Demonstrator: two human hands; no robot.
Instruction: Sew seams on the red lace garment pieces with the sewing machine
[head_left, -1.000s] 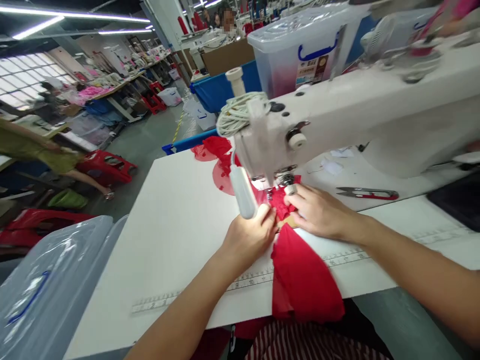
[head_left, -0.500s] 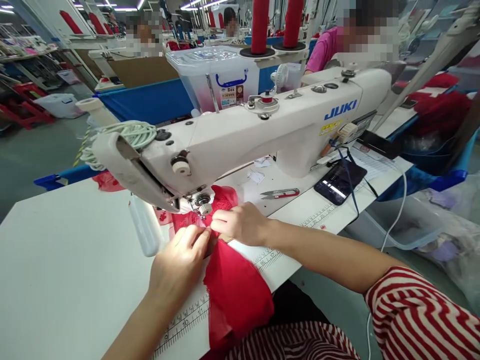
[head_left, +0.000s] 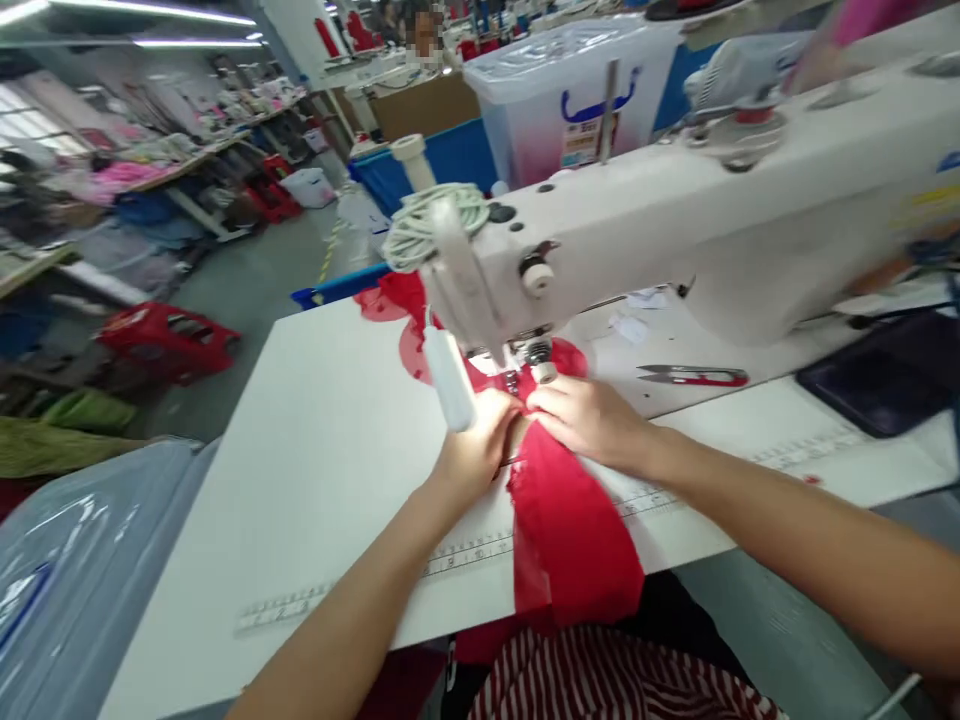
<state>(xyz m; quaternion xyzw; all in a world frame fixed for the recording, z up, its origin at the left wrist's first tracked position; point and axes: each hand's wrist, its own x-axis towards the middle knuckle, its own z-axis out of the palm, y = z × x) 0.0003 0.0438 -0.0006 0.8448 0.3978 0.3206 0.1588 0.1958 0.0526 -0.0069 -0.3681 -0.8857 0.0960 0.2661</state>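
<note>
A red fabric piece lies on the white sewing table and hangs over its front edge toward me. Its top runs under the presser foot of a white sewing machine. My left hand pinches the cloth just left of the foot, fingers closed. From the right, my right hand presses and grips the cloth beside the foot, its fingertips meeting those of the left hand. More red fabric lies behind the machine head.
Red-handled thread snips lie on the table right of the machine. A dark phone or tablet rests at far right. A clear plastic bin stands at lower left, another bin behind the machine. Red crates sit on the aisle floor.
The camera swung left and back, so the view shifted. Both hands stay at the presser foot on the red fabric, and more of the cloth now lies flat on the table.
</note>
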